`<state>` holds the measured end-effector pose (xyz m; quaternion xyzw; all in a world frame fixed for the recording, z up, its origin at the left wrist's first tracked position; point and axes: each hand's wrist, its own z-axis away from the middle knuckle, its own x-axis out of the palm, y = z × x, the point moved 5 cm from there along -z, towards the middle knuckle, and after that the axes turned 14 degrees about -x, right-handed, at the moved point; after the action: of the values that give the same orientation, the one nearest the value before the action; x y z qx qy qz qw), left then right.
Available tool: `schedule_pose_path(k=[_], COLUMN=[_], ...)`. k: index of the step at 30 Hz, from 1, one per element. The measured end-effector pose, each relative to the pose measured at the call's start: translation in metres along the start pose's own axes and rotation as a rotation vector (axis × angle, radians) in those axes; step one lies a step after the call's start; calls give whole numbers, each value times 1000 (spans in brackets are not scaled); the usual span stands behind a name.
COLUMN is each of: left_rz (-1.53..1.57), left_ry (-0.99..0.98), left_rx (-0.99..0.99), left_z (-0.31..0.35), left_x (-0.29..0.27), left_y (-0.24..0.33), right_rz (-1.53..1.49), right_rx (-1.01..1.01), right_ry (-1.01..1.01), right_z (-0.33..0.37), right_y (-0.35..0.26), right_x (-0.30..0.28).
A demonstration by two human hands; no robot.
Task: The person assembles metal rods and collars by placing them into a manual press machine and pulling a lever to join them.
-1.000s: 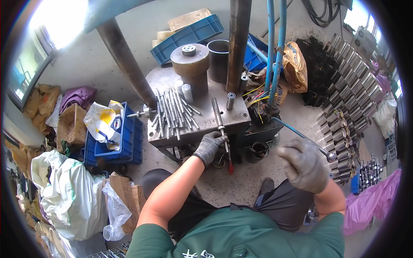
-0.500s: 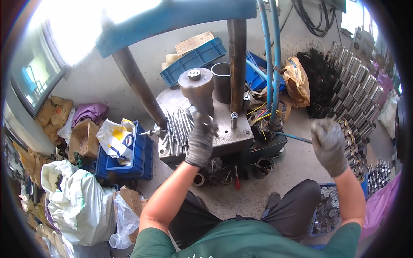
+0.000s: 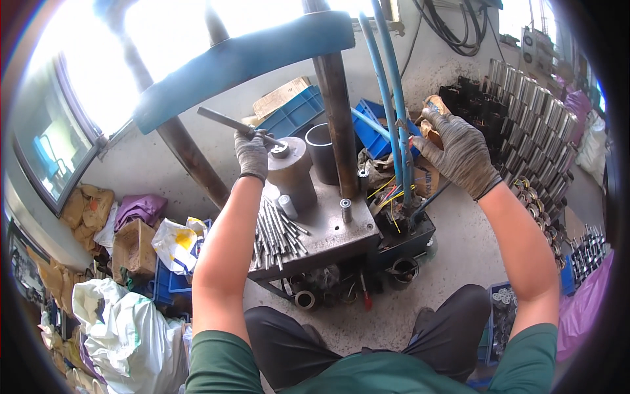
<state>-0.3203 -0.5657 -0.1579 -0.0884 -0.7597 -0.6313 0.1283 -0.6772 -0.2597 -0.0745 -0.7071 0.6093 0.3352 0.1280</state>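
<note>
My gloved left hand is closed round a slim metal shaft, held slantwise above a thick steel cylinder. A small slotted metal piece sits on the cylinder's top, close to the shaft's lower end. My gloved right hand is raised beside the blue hoses, thumb and fingers apart, with nothing visible in it. Many similar thin shafts lie piled on the machine's steel bed, next to a short pale cylinder. A small hollow cylinder stands near the right edge.
A blue press crossbeam on steel columns spans the bed. Behind stand a dark hollow cylinder and blue crates. Stacked metal tubes fill the right; a white sack and a cardboard box are at left.
My left hand has risen from near the shaft pile to above the thick cylinder, a shaft now clearly in it. My right hand has moved up and left, from a fist to spread fingers.
</note>
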Motion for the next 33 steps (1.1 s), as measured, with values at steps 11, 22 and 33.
schedule_pose_path(k=[11,22,33], left_rz=[-482,-799,-922], left_ry=[-111,-79,32], left_rx=[136,212,321], left_z=[-32,-48,-32], left_x=[20,16,14], left_y=[0,-7,3], right_rz=[-80,-337,-319], right_rx=[-29,-121,-29], right_ry=[10,-775,-906], right_z=[23,139,218], right_y=[-20,-110,-133], right_x=[-19,-61,-54])
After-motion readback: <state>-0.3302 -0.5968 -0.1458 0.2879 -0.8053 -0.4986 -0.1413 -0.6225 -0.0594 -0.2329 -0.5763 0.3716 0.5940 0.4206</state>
